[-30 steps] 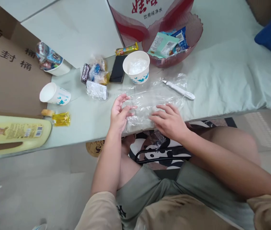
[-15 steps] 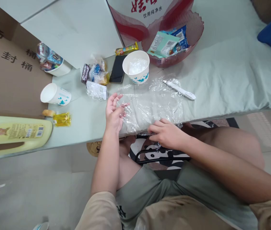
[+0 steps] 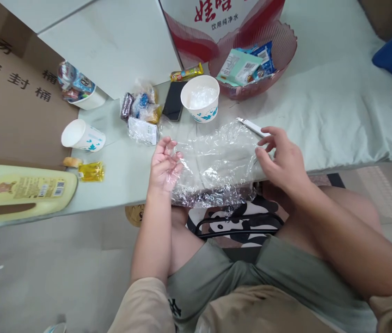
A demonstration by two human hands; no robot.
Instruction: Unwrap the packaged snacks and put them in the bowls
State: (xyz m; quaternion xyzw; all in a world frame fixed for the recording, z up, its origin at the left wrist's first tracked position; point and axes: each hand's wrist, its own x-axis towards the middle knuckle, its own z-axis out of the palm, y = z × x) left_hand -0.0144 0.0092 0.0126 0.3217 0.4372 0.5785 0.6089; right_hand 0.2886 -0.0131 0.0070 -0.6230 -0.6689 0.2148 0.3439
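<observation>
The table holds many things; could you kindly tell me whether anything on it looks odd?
The clear plastic film looks slightly untidy: it is wrinkled, and its near part hangs over the front edge of the table.

Through the head camera I saw the left hand (image 3: pixel 164 163), half curled, at the left side of clear plastic film (image 3: pixel 217 162) draped over the front edge of the table (image 3: pixel 123 178). The right hand (image 3: pixel 284 159), thumb and fingers parted, hung by its other side, partly hiding a white cutter (image 3: pixel 251 126). A paper bowl (image 3: pixel 201 111) stood behind.
</observation>
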